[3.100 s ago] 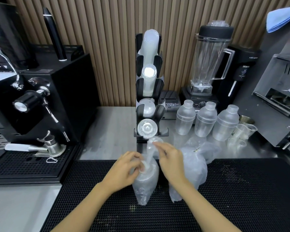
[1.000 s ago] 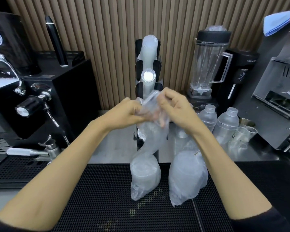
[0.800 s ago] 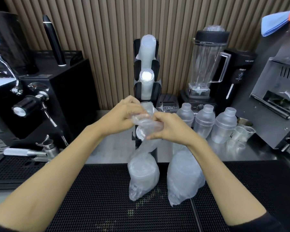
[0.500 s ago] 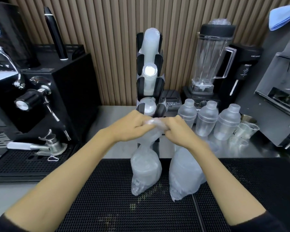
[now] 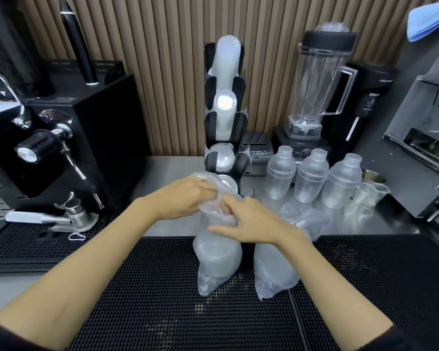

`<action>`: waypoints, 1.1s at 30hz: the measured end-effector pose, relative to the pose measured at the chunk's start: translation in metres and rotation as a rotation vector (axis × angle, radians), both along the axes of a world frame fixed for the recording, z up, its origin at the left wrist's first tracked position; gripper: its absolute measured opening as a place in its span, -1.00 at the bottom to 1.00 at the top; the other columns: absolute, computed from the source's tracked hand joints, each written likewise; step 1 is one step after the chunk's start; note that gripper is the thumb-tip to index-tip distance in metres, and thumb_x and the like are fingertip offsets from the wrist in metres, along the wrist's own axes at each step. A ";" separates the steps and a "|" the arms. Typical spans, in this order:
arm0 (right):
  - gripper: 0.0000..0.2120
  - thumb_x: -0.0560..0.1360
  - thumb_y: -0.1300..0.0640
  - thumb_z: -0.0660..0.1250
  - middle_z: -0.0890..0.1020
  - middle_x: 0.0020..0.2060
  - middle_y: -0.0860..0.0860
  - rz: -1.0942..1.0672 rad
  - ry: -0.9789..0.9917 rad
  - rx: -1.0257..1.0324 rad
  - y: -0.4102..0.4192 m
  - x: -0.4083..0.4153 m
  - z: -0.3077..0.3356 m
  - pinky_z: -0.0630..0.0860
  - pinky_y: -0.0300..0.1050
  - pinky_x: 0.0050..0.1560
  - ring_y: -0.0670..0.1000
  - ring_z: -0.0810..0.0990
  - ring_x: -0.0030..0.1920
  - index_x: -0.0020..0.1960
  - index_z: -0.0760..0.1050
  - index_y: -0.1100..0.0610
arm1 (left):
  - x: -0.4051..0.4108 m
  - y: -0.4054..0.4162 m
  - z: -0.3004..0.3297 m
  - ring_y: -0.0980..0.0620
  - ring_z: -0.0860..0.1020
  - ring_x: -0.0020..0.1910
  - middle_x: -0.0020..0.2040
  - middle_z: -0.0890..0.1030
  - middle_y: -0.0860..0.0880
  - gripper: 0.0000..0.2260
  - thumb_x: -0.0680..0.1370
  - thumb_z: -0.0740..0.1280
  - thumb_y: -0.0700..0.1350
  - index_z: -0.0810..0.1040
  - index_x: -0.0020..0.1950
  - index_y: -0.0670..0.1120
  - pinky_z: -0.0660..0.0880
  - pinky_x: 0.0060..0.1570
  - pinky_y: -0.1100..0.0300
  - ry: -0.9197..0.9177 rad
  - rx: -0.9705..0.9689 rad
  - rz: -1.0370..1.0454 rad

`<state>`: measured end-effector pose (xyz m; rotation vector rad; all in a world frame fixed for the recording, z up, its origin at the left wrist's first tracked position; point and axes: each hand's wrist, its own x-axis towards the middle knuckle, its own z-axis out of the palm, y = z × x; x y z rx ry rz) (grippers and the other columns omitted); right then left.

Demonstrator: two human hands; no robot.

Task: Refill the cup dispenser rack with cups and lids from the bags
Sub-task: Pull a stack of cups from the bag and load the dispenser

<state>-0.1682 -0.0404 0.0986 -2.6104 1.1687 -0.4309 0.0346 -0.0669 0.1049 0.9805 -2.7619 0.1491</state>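
A black cup dispenser rack (image 5: pixel 209 122) stands at the back of the counter, with stacks of clear cups (image 5: pixel 224 64) in its upper slots and lids (image 5: pixel 219 158) lower down. Two clear plastic bags stand upright on the black rubber mat. The left bag (image 5: pixel 217 262) holds a stack of lids or cups; my left hand (image 5: pixel 185 198) and my right hand (image 5: pixel 246 221) both grip its twisted neck just in front of the rack's base. The right bag (image 5: pixel 273 272) stands untouched, partly behind my right wrist.
An espresso machine (image 5: pixel 48 138) with a portafilter fills the left side. Three frosted shaker bottles (image 5: pixel 312 173), small clear cups (image 5: pixel 370 193), a blender (image 5: pixel 314 79) and a grey machine (image 5: pixel 423 138) stand to the right. The black mat (image 5: pixel 162 300) covers the front.
My hands have come down from chest height, bringing the left bag's neck lower, close to the rack's base. Both hands still work at the bag's top. The right bag has not moved.
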 end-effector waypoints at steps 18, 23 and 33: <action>-0.86 0.30 0.25 0.11 0.46 -0.39 0.06 0.085 0.160 -0.157 -0.004 -0.002 -0.040 0.05 -0.12 -0.12 0.10 0.42 -0.19 -0.30 0.41 0.08 | 0.006 0.025 -0.046 0.09 0.53 0.10 0.05 0.65 -0.03 -0.27 0.45 -0.22 0.47 0.55 -0.03 0.01 0.36 0.28 0.07 0.070 0.616 0.394; -0.58 0.44 -0.21 0.08 0.50 -0.25 -0.02 0.077 0.279 -0.018 0.011 -0.002 -0.046 0.11 0.03 0.15 -0.01 0.29 -0.07 0.23 0.40 -0.13 | -0.009 0.033 -0.046 0.06 0.45 0.23 0.14 0.57 0.03 -0.50 0.55 -0.07 0.25 0.54 0.21 0.10 0.26 0.27 0.09 -0.205 0.428 0.348; -0.97 0.29 0.12 0.12 0.55 -0.11 -0.10 0.116 0.091 -0.145 0.015 -0.015 -0.058 0.18 -0.05 0.05 -0.05 0.31 -0.03 -0.32 0.29 0.03 | -0.013 0.047 -0.069 0.12 0.29 -0.07 -0.13 0.47 0.13 -0.67 0.62 0.03 0.08 0.41 -0.23 -0.03 0.20 0.04 0.19 -0.112 0.187 0.050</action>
